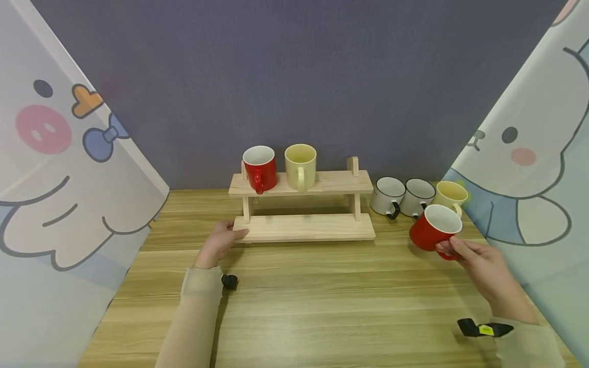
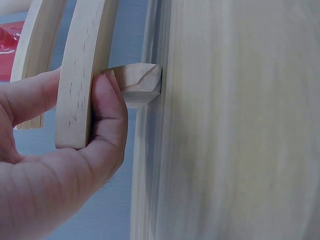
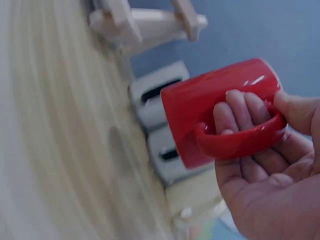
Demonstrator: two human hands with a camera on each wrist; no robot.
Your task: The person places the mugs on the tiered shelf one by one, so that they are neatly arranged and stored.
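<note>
My right hand grips a red mug by its handle, the white inside facing up. In the right wrist view the fingers pass through the handle of the red mug, which is raised off the table. At the left end of a two-tier wooden shelf, my left hand pinches the lower board between thumb and fingers; the left wrist view shows the board's end in that pinch. On the upper tier stand another red mug and a yellow mug, handles toward me.
Right of the shelf, two white mugs with black handles, one white mug and another, stand beside a yellow mug. A grey wall rises behind the wooden table. Cartoon-printed panels flank both sides.
</note>
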